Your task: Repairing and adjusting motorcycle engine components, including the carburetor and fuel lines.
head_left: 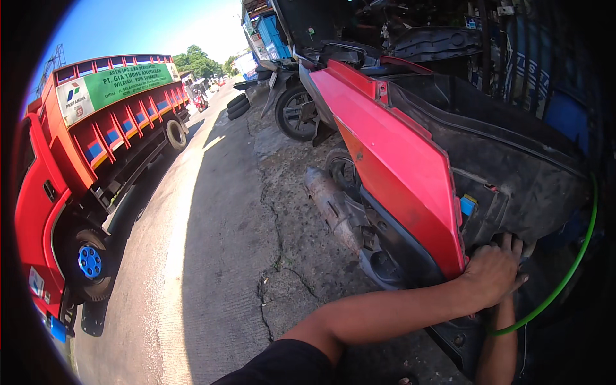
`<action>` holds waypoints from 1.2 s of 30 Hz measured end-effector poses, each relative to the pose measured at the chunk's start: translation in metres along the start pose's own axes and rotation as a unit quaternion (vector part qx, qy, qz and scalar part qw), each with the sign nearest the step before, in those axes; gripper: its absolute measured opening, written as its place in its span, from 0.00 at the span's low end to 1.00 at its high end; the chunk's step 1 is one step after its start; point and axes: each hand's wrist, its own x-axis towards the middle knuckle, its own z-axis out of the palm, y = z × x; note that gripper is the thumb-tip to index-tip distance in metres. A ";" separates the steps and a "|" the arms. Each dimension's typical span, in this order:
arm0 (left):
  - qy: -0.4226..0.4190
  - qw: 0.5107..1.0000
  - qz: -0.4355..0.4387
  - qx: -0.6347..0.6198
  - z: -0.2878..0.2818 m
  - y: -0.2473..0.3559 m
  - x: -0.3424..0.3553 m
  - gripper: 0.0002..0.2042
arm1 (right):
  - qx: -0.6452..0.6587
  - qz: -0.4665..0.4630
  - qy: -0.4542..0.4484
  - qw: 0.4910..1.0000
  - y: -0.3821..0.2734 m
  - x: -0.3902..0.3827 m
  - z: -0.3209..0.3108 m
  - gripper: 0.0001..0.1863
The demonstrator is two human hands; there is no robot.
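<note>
A scooter with a red side panel point(398, 173) stands close on my right. Its black plastic inner body point(513, 186) lies exposed, with a small blue-and-yellow part point(468, 205) set in it. My left hand point(495, 273) reaches across to the near end of the red panel, its fingers bent down over dark parts; what they grip is hidden. Below it comes my right forearm point(499, 350), and my right hand is mostly covered by the left one. A bright green cable or hose point(581, 256) curves around the right side, passing by my right forearm.
The scooter's muffler point(333, 208) sticks out beside cracked pavement point(276, 244). On the road at left stands a red truck point(96, 147). Stacked tyres point(238, 106) lie farther off, near another motorcycle's wheel point(296, 114). Dark clutter fills the back right.
</note>
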 end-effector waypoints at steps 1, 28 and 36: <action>-0.003 1.000 0.000 0.003 -0.002 0.000 0.000 0.32 | 0.010 -0.007 -0.016 1.000 0.000 0.000 0.001 0.26; -0.018 0.996 0.051 0.072 -0.010 0.000 -0.007 0.31 | 0.620 0.175 0.054 0.763 0.004 -0.011 0.034 0.26; -0.048 0.998 0.027 0.012 -0.024 0.004 -0.009 0.27 | 0.590 0.188 -0.014 0.785 0.008 -0.025 0.037 0.27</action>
